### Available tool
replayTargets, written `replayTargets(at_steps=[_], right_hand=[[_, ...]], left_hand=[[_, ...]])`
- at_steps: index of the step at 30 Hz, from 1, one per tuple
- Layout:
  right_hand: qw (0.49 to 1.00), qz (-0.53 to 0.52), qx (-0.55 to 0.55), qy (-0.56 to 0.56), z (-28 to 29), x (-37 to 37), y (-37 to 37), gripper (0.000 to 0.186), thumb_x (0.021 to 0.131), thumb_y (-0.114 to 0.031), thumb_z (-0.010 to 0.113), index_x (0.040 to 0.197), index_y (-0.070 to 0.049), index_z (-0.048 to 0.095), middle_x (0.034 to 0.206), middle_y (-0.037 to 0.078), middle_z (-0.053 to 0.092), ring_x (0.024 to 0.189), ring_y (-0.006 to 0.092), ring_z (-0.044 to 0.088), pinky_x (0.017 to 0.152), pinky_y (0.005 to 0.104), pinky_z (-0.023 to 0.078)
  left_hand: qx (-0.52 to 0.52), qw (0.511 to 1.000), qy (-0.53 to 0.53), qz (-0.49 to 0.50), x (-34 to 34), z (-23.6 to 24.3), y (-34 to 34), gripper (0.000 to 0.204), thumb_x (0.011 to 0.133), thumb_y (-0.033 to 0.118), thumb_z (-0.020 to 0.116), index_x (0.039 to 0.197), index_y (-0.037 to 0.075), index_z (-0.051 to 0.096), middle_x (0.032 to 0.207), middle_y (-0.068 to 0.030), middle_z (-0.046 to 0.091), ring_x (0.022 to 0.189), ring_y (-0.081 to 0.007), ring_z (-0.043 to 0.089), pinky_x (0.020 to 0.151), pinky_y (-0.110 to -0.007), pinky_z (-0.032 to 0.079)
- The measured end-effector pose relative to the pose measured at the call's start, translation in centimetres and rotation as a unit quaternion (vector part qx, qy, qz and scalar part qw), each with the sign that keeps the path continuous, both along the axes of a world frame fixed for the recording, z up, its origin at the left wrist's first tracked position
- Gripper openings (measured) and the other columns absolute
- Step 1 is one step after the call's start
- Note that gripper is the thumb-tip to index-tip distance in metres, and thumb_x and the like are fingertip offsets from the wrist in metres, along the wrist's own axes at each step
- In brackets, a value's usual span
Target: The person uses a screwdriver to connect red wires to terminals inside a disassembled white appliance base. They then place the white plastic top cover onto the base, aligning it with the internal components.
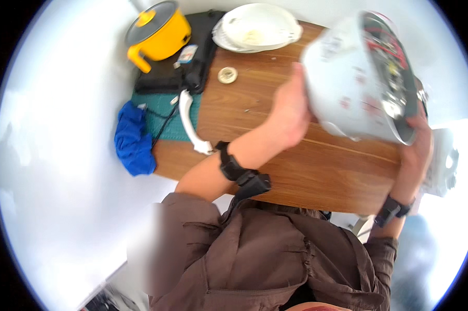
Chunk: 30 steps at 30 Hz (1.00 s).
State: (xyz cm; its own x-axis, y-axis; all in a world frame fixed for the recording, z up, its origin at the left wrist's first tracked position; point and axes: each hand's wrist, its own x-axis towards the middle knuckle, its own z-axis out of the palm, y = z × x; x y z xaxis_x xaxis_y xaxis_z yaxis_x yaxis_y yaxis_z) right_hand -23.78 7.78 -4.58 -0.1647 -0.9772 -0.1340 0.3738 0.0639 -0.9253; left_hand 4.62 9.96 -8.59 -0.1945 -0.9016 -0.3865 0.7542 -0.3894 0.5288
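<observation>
Between my hands a white, rounded rice cooker housing [340, 85] is held up over the right part of the table, tipped on its side. Its open end faces right and shows red and yellow wires and shiny metal parts [392, 78]. My left hand [291, 106] presses against the housing's left side, with its fingers partly hidden behind it. On the right, my right hand [420, 142] grips the lower rim of the open end. A curved white handle [190, 122] lies on the table left of my left forearm, apart from both hands.
The wooden table [244, 111] bears a small round cream part [227, 75] and white oval dish-like covers [260, 23] at the back. A yellow pot with a grey lid [164, 36] stands back left on a black case [205, 41]. Blue cloth [133, 137] overlaps a green mat [161, 124].
</observation>
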Motion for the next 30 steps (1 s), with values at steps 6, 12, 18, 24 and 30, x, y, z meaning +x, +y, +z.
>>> replayTargets(at_steps=[6,12,18,24,30], right_hand=[[0.995,-0.06,0.077,0.006,-0.5,-1.9,-0.7,0.07,0.083,0.008,0.044,0.153,0.007,0.037,0.146,0.021,0.051,0.138,0.032,0.051,0.119,0.0426,0.041],[0.998,0.005,0.064,-0.017,-2.9,-3.6,-2.6,0.069,0.084,0.009,0.044,0.153,0.007,0.037,0.146,0.023,0.051,0.138,0.0322,0.051,0.122,0.044,0.037],[0.996,0.048,0.055,-0.043,-4.0,-4.6,-3.9,0.073,0.082,0.008,0.044,0.154,0.005,0.036,0.15,0.019,0.049,0.14,0.031,0.047,0.124,0.0434,0.033],[0.997,0.063,0.033,-0.04,-4.3,-3.4,-4.4,0.076,0.079,0.009,0.043,0.155,0.006,0.035,0.152,0.019,0.049,0.142,0.0317,0.046,0.124,0.0429,0.032],[0.996,0.077,0.032,-0.044,-2.5,-2.0,-3.5,0.079,0.077,0.009,0.043,0.156,0.006,0.034,0.153,0.02,0.048,0.142,0.0321,0.046,0.123,0.0433,0.035]], left_hand=[[-0.082,0.985,-0.146,-0.044,3.6,-4.4,0.3,0.042,0.109,0.031,0.049,0.137,0.0,0.056,0.132,-0.0122,0.065,0.12,-0.0213,0.06,0.103,-0.043,0.048],[-0.222,0.921,-0.317,0.05,14.9,-1.6,-0.5,0.035,0.104,0.019,0.06,0.134,0.0,0.06,0.119,-0.0108,0.07,0.107,-0.021,0.068,0.093,-0.034,0.054],[-0.222,0.706,-0.672,-0.038,22.8,4.1,-0.1,0.027,0.105,0.017,0.059,0.125,0.0,0.064,0.111,-0.0066,0.07,0.101,-0.0148,0.067,0.089,-0.028,0.053],[-0.233,0.511,-0.823,-0.087,23.3,4.3,1.4,0.019,0.097,0.014,0.067,0.11,0.002,0.071,0.095,-0.0095,0.074,0.088,-0.0222,0.071,0.081,-0.034,0.056],[-0.291,0.458,-0.837,-0.067,20.5,3.4,-0.5,0.016,0.094,0.01,0.07,0.108,0.002,0.071,0.095,-0.0085,0.069,0.086,-0.0198,0.067,0.079,-0.032,0.054]])
